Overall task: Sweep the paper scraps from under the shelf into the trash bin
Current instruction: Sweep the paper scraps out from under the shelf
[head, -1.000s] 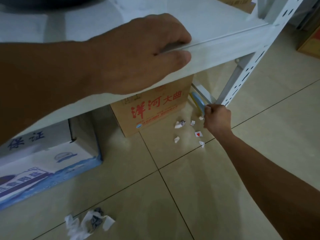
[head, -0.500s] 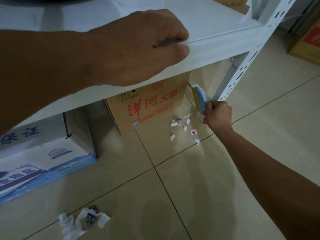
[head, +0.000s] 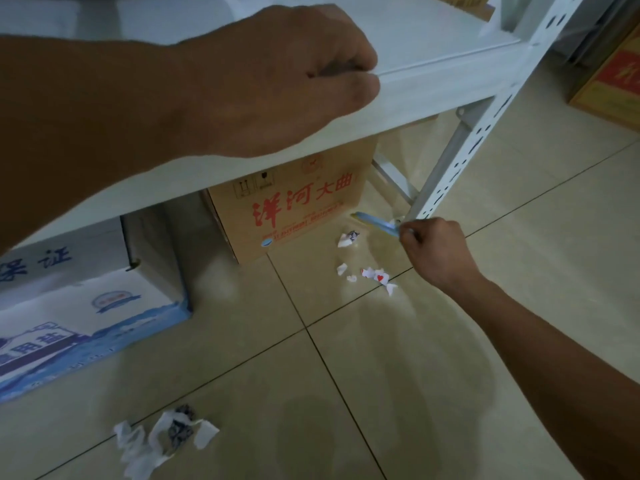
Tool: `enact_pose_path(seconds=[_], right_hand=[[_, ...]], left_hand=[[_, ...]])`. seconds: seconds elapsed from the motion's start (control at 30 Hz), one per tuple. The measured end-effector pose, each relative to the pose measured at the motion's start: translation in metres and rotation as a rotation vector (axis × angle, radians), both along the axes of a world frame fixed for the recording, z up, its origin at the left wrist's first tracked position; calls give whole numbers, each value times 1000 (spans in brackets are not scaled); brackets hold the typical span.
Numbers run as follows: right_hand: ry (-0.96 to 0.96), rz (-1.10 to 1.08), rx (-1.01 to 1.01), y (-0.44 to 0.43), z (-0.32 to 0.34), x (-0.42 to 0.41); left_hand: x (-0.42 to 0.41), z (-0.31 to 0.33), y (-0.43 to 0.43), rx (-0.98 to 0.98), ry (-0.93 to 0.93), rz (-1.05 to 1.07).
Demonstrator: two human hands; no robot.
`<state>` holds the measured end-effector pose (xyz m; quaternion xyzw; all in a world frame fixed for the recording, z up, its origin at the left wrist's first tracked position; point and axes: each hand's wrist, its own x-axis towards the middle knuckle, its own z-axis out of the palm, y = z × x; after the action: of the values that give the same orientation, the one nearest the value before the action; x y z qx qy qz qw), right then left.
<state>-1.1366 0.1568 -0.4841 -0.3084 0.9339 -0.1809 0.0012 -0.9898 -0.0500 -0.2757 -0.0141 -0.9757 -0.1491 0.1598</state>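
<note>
Small paper scraps (head: 367, 268) lie on the floor tiles (head: 398, 358) just in front of the brown carton (head: 294, 206) under the white shelf (head: 433, 81). Beside them the right hand (head: 436, 251) grips a light-blue brush (head: 375, 223), fingers clenched around its handle. The left hand (head: 277, 81) clasps the shelf's front edge. A larger crumpled wad (head: 166, 441) lies well apart, nearer the camera.

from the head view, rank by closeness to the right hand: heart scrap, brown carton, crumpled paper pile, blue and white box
1. heart scrap, just left of and below the right hand.
2. brown carton, further left, under the shelf.
3. crumpled paper pile and blue and white box, far left: too close to call.
</note>
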Motion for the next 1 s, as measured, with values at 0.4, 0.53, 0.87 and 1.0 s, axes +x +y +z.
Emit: enact_pose_path(seconds=[0.4, 0.53, 0.87, 1.0], right_hand=[[-55, 239, 138, 24, -4, 74], [18, -25, 212, 43, -3, 56], [-206, 258, 227, 11, 2, 196], [-163, 153, 141, 18, 8, 178]], left_hand=[[4, 1, 0, -91, -56, -2], [5, 0, 2, -101, -76, 10], [13, 3, 9, -210, -81, 1], [19, 2, 9, -260, -89, 51]])
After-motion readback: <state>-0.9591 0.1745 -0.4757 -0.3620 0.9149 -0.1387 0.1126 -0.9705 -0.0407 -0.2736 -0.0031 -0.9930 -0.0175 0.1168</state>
